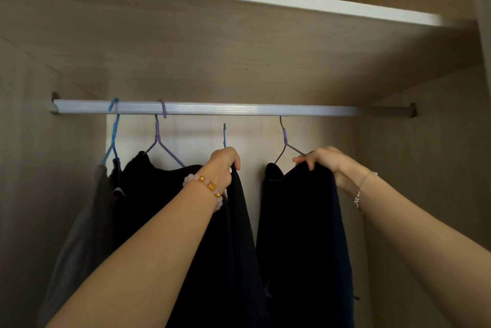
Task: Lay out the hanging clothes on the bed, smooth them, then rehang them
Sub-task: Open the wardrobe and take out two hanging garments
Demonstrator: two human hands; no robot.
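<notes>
Both hands clamp dark clothes just under the wardrobe rail, one hanger each.

The left hand (225,163) curls its fingers tight over the top of a dark garment (239,221). Its blue hook (224,136) rises just above the knuckles and seems to stop short of the rail (212,109), though the dim view leaves that unsure. The right hand (326,165) pinches the shoulder of a second dark garment (300,221), and its purple hanger (285,141) climbs from beside the fingertips to the rail. Gripping at the shoulders probably keeps the cloth from sliding off while the hangers are moved.
</notes>
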